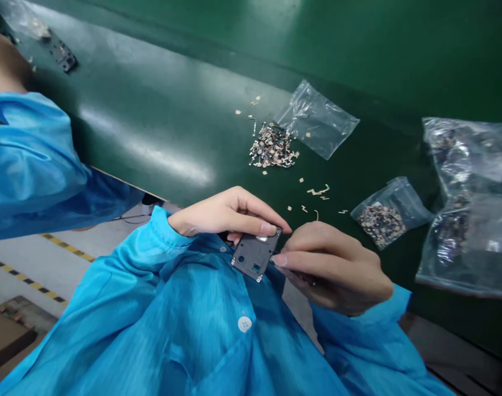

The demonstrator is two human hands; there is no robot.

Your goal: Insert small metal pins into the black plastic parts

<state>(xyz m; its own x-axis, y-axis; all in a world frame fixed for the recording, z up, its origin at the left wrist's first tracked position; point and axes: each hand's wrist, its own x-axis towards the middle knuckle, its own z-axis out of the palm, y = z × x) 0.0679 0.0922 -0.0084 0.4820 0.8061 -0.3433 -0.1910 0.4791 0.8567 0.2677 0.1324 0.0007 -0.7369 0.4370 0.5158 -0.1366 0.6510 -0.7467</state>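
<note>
My left hand (230,215) grips a small dark grey square plastic part (254,256) by its upper edge, fingers curled over it, just in front of my chest. My right hand (331,265) is closed in a pinch against the part's right edge; whatever sits between the fingertips is too small to make out. Both arms wear bright blue sleeves. A loose pile of tiny metal clips (272,147) lies on the green table (160,126) beyond my hands, with a few stray clips (319,192) scattered nearer.
An empty clear bag (316,118) lies beside the pile. A small bag of metal pieces (385,214) and a large clear bag (469,203) sit at the right. At far left is another person's blue sleeve (23,154), with a dark part (64,56) beyond it.
</note>
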